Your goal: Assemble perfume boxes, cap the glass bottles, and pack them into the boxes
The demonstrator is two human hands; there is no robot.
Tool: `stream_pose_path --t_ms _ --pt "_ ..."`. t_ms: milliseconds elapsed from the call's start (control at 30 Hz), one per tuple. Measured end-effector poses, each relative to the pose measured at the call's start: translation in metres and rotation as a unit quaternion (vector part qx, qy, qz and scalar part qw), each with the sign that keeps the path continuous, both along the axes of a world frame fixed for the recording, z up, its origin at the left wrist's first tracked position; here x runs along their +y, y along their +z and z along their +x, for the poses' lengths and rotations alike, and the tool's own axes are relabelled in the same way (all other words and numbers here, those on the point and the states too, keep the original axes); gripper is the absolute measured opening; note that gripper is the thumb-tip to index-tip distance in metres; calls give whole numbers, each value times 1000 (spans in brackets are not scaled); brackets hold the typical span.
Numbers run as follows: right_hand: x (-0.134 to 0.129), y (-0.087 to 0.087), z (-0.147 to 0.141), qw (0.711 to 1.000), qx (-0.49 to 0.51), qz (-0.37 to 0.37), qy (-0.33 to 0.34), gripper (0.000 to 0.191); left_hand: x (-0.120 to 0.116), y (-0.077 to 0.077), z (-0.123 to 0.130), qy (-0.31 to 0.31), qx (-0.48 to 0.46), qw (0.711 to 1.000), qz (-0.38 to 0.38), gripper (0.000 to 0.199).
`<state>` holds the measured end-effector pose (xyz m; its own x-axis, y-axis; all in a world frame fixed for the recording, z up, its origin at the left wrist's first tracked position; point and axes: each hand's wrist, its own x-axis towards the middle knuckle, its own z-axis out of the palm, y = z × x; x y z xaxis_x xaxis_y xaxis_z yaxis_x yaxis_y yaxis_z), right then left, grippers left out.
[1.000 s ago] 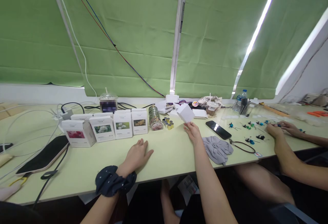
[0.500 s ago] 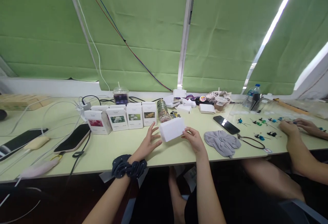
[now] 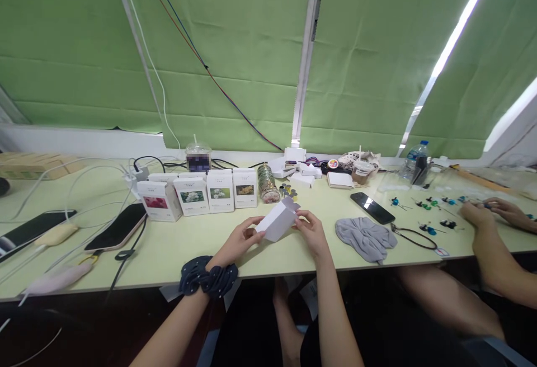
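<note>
One long, pale worktop (image 3: 285, 260) carries everything, and a row of four printed boxes (image 3: 221, 192) stands upright left of its middle. A grey cloth (image 3: 366, 238) lies crumpled toward the near edge, right of centre, with a black phone (image 3: 372, 207) just behind it. Near the middle of the near edge is the white carton (image 3: 274, 222), tilted between both hands; whether it touches the surface, I cannot tell. The left hand (image 3: 240, 241) grips its lower left end between thumb and fingers, while the right hand (image 3: 313, 235) pinches the upper right end, beside raised flaps (image 3: 291, 205). A ribbed, clear-sided jar (image 3: 266, 181) lies beyond it, with small metallic cylinders (image 3: 288, 190) alongside.

The work looks to be at the carton-handling stage — end flaps up, body shaped. Handling those flaps would call for a steady left grip and light right fingertips, since thin card creases easily.

The printed boxes show flower pictures — red-pink, white, white on green, orange-yellow — over small text too fine to read. No brand is legible, and the carton shows no print.
</note>
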<state>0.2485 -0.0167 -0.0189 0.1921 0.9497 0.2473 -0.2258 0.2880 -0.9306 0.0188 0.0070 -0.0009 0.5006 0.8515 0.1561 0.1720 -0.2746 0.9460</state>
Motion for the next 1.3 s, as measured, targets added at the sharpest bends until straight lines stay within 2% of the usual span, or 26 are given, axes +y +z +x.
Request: stream_pose_path --t_ms 100,300,433,567,667,733,833,900,1067,1133,1200,1300 --pt "-2 -2 -13 999 28 3 -28 39 -3 3 2 -13 -19 1000 -5 55" --pt "-7 -8 -47 995 85 -15 -48 93 -4 2 2 -36 -20 999 3 47" --pt "-15 -4 -65 995 86 -20 -51 109 -3 1 -2 -67 -21 997 36 44" --pt "-19 -3 -73 994 104 -25 -39 108 -6 6 -2 -114 -16 993 11 43" --pt "-21 -4 -72 992 124 -4 -5 101 -10 11 -1 -143 -34 989 -19 43" --pt "-23 -5 -69 991 132 11 22 95 -11 12 0 -148 -45 988 -31 52" --pt "-24 -4 -67 990 135 22 43 89 -11 11 1 -140 -41 989 -35 78" --pt "-24 -4 -68 990 134 19 49 85 -10 7 0 -123 -21 992 -24 87" --pt "-19 -10 -71 990 131 -17 39 67 -8 1 1 -25 38 997 61 87" --pt "-18 -12 -72 990 136 -28 36 60 -8 0 2 -4 47 994 94 85" --pt "-19 -12 -72 989 138 -20 41 64 -8 1 2 -16 38 995 85 85" --pt "-22 -9 -71 991 131 9 35 79 -8 2 0 -61 -6 998 14 87"
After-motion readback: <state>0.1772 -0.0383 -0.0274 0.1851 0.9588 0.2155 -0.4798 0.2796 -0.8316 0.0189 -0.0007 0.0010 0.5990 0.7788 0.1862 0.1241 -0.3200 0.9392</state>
